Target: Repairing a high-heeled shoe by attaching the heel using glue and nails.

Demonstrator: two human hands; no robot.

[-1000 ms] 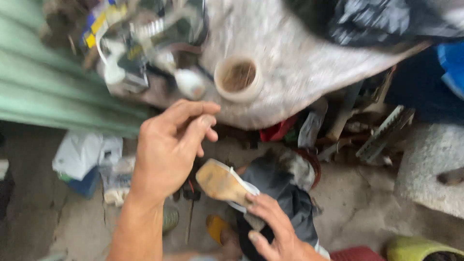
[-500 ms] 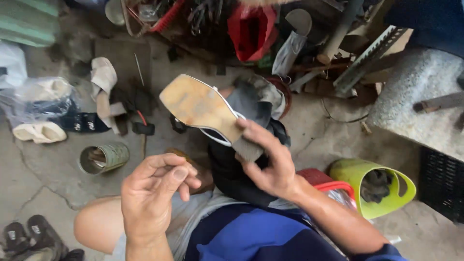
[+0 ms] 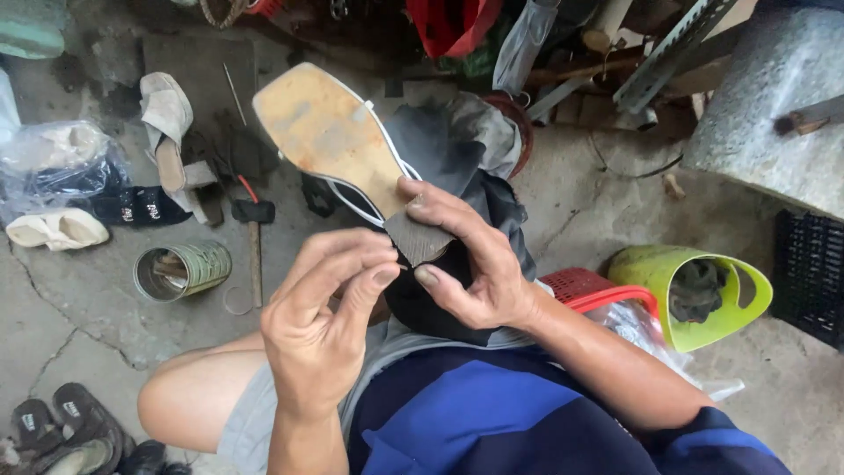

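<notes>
Over cracked concrete floor amid clutter, right hand gripping sandal, left hand pinched at heel.

The sole looks matt, scuffed tan leather; the heel patch dark rough rubber; the tin dull metal; the floor cracked concrete.

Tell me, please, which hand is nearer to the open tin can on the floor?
The left. The left hand is raised just right of the tin can in the picture, its fingertips pinched together. The right hand lies farther right, its grip on the shoe heel.
</notes>
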